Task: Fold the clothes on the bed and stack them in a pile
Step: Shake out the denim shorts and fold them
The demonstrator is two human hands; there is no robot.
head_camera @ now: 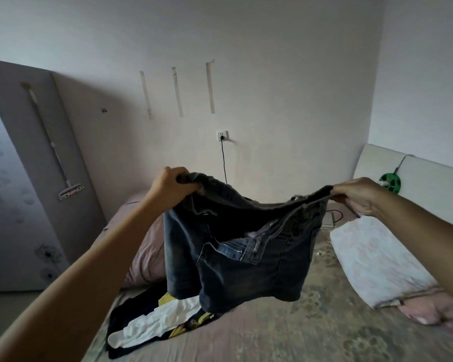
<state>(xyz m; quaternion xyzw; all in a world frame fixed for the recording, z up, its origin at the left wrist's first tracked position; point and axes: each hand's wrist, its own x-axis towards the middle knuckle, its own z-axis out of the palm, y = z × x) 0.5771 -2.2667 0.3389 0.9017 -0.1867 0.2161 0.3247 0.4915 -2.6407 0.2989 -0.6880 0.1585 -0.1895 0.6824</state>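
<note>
Dark blue denim shorts [236, 257] hang in the air above the bed [285, 330], held by the waistband with the fly unzipped. My left hand [171, 188] grips the waistband's left end. My right hand [361, 194] pinches its right end. Below the shorts, on the bed, lies a heap of clothes [157, 322]: dark fabric, a white piece and something yellow and black. Part of that heap is hidden behind the shorts.
A white pillow [377, 259] lies on the bed at the right, over a pink one [434, 312]. A mauve pillow or cover [148, 254] sits behind the shorts. A white headboard [416, 178] with a green object [390, 182] stands far right. A cable hangs from a wall socket [222, 135].
</note>
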